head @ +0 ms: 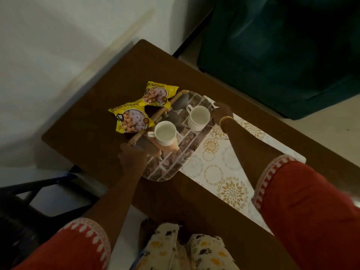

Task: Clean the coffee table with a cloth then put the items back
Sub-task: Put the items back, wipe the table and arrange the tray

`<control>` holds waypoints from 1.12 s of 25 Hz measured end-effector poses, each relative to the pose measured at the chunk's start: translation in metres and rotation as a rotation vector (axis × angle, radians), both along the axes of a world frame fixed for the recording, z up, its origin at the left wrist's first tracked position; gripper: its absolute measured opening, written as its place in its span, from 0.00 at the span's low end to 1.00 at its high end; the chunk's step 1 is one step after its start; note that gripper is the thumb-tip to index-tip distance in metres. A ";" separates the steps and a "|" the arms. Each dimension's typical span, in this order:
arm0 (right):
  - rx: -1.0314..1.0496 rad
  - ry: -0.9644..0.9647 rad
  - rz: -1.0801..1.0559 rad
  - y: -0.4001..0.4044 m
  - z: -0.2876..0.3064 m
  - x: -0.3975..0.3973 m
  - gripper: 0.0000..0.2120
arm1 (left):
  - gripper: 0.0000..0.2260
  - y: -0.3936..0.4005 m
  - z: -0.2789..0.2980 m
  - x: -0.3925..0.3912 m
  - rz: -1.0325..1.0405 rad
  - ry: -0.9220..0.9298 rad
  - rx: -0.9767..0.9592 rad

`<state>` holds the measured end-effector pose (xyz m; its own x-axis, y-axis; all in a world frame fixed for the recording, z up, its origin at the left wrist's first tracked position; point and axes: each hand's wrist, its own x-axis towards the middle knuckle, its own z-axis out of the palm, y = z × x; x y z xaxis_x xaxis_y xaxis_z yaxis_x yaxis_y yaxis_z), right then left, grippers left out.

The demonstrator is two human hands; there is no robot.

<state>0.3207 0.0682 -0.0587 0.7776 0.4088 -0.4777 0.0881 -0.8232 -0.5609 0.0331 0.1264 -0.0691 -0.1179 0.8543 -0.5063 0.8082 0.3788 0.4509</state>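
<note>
An oval printed tray (171,162) lies on the brown coffee table (87,137). My left hand (132,158) grips the tray's near-left end. The tray's far-right handle is in my right hand (222,114). Two white cups (165,133) (198,117) stand on the tray. Two yellow snack packets (130,119) (158,93) rest across the tray's left rim and onto the table. A white patterned runner (229,172) lies on the table under the tray's right side. No cloth is in view.
A white wall runs behind the table to the left. A dark teal sofa (282,55) stands at the upper right. A dark chair frame (39,191) sits low at the left. My red sleeves and patterned trousers fill the bottom.
</note>
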 end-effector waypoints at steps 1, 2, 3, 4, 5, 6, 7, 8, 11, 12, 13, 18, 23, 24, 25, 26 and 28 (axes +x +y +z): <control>0.012 0.001 -0.013 0.002 -0.004 0.001 0.18 | 0.18 0.000 -0.004 -0.002 -0.008 -0.017 0.042; 0.025 -0.015 -0.025 0.003 -0.005 0.000 0.16 | 0.16 0.001 -0.007 -0.005 -0.020 -0.037 0.076; 0.029 -0.032 -0.041 0.002 -0.004 -0.001 0.16 | 0.15 0.002 -0.007 -0.008 -0.035 -0.052 0.099; 0.021 -0.043 -0.056 -0.002 -0.002 -0.003 0.15 | 0.15 0.002 -0.007 -0.011 -0.044 -0.061 0.109; 0.009 -0.043 -0.078 -0.008 0.000 -0.004 0.15 | 0.14 0.002 -0.004 -0.012 -0.056 -0.063 0.112; -0.003 -0.037 -0.105 -0.018 0.003 -0.005 0.15 | 0.14 0.000 0.000 -0.011 -0.071 -0.068 0.111; -0.011 -0.026 -0.139 -0.030 0.002 -0.007 0.14 | 0.14 -0.003 0.004 -0.011 -0.095 -0.072 0.116; -0.012 -0.021 -0.183 -0.046 0.003 -0.009 0.14 | 0.14 -0.007 0.009 -0.010 -0.133 -0.082 0.130; 0.025 -0.007 -0.359 -0.098 0.004 -0.013 0.13 | 0.12 -0.016 0.022 0.002 -0.277 -0.125 0.161; 0.033 0.003 -0.427 -0.118 0.005 -0.013 0.12 | 0.12 -0.017 0.023 0.010 -0.342 -0.136 0.165; 0.046 0.023 -0.508 -0.140 0.004 -0.011 0.11 | 0.12 -0.018 0.025 0.020 -0.413 -0.146 0.158; 0.075 0.143 -0.839 -0.247 -0.019 0.001 0.08 | 0.19 -0.024 0.024 0.090 -0.776 -0.143 0.113; 0.210 0.218 -1.071 -0.308 -0.016 -0.004 0.11 | 0.19 -0.044 0.021 0.158 -0.957 -0.210 0.121; 0.235 0.223 -1.103 -0.316 -0.017 -0.005 0.12 | 0.19 -0.049 0.020 0.170 -0.974 -0.227 0.115; 0.265 0.220 -1.133 -0.325 -0.022 -0.005 0.12 | 0.19 -0.055 0.019 0.180 -0.996 -0.242 0.108; 0.282 0.214 -1.161 -0.332 -0.024 -0.006 0.13 | 0.20 -0.059 0.018 0.188 -1.016 -0.257 0.101; 0.318 0.217 -1.207 -0.341 -0.029 -0.009 0.13 | 0.21 -0.064 0.015 0.200 -1.038 -0.289 0.081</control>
